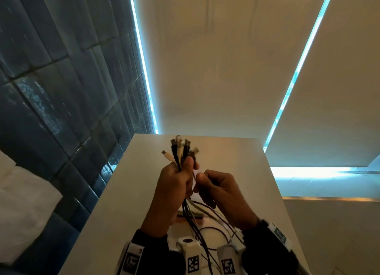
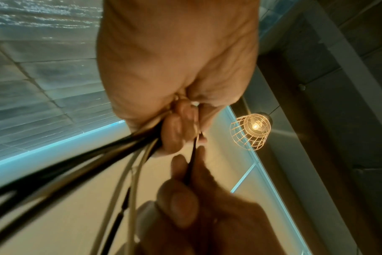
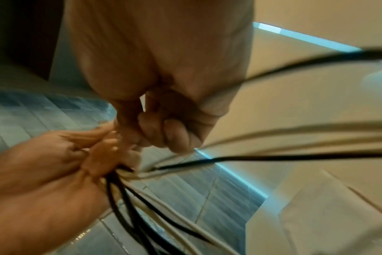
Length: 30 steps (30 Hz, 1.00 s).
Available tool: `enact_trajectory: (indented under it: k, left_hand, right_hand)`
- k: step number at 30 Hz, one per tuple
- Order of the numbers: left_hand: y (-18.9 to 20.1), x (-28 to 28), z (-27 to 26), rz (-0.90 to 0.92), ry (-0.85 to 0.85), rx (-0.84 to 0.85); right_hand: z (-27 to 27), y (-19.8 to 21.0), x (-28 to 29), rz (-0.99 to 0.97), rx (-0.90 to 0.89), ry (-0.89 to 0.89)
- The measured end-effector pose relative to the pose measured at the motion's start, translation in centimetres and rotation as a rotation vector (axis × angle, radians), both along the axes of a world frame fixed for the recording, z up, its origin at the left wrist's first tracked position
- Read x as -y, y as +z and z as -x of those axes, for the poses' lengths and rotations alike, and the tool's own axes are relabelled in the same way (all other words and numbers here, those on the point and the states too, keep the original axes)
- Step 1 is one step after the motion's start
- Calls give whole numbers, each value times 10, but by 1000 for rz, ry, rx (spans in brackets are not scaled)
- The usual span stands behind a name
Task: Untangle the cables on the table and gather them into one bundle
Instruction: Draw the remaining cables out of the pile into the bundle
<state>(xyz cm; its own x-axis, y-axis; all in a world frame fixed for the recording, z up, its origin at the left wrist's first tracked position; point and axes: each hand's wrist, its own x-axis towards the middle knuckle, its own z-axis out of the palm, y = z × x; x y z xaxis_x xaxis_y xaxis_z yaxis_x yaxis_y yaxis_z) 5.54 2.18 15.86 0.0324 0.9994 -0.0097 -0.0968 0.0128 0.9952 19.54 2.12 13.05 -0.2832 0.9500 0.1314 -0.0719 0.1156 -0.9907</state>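
Note:
Above the white table [image 1: 236, 161], my left hand [image 1: 181, 178] grips a bundle of black and white cables [image 1: 181, 151] upright in its fist, with several plug ends fanning out above the thumb. The loose cable lengths [image 1: 207, 221] hang below the fist and trail onto the table toward me. My right hand [image 1: 202, 178] is just right of the bundle, fingers curled. In the left wrist view it [image 2: 194, 155] pinches one thin black cable [image 2: 191, 165] running up into my left fist [image 2: 181, 131]. The right wrist view shows its curled fingers [image 3: 164, 132] beside the left hand [image 3: 55, 172].
A dark tiled wall [image 1: 51, 89] runs along the table's left side, with a white cushion [image 1: 20, 202] below it. Pale window blinds [image 1: 226, 59] hang behind the table's far edge. A caged lamp [image 2: 250, 132] glows overhead. A small flat thing [image 1: 191, 215] lies under the hanging cables.

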Motion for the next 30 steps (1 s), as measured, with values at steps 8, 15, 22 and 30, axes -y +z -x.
enact_trajectory:
  k: [8,15,22,30]
  left_hand:
    - [1,3,-1,-46,-19,-54]
    - [-2,-3,5,-56,173,253]
    - [6,-3,11,-86,162,462]
    - [12,1,19,-98,157,494]
  right_hand:
    - [4,2,1,-20,-75,19]
    - [-3,-9,-2,-1,113,140]
    - [-12,-46,-10,83,241,160]
    - [-26,-110,-18,108,386,24]
